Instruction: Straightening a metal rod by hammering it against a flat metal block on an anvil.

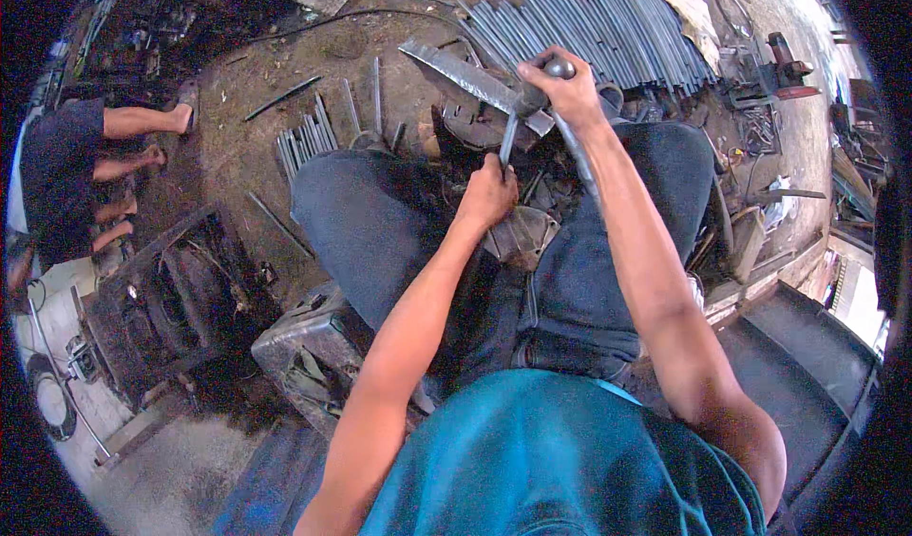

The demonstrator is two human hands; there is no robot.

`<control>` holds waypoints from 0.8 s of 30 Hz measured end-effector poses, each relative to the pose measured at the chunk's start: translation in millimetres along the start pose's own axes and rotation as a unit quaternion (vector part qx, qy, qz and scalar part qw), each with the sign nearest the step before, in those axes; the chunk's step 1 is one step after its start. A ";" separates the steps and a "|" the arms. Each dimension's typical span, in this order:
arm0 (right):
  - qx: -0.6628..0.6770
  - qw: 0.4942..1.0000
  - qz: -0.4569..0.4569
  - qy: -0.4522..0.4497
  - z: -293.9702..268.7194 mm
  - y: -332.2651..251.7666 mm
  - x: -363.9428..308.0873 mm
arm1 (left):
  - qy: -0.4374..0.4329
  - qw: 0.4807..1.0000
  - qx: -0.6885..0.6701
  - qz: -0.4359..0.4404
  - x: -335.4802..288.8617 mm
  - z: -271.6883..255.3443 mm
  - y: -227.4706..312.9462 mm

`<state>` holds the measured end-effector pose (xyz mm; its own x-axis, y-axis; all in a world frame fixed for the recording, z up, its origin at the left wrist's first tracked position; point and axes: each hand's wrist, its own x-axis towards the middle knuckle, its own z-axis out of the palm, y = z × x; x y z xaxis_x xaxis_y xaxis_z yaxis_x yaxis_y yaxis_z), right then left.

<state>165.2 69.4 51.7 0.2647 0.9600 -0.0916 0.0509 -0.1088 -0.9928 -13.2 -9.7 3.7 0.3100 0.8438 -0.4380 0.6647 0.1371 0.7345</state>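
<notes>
My left hand (490,192) is closed around the lower part of a thin grey metal rod (510,138), which slants up toward the other hand. The fingers of my right hand (570,90) wrap round what looks like a hammer (561,68), with a dark, rounded end. Its other end is close against the rod's top; contact is hard to tell. Just beyond both hands, a long flat metal bar (465,75) with a bright worn edge slants across a dark metal block (470,128). A grey strip shows under my right forearm, perhaps the hammer's handle.
Many grey rods (589,37) lie side by side at the far right. A smaller bunch of rods (306,139) is beyond my left knee. At the right stands a machine with a reddish disc (798,92). Another person's bare legs (142,120) show at the left.
</notes>
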 end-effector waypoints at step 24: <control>-0.108 0.961 -0.253 0.039 -2.7 -146.8 3.3 | -0.155 0.914 -0.304 -0.218 -15.3 -14.6 13.0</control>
<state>161.1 87.9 197.3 0.2243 0.8825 0.4134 0.3889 0.3079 -0.8683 -19.2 -13.3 27.5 0.3461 0.4657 -0.8145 0.2994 0.7679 0.5662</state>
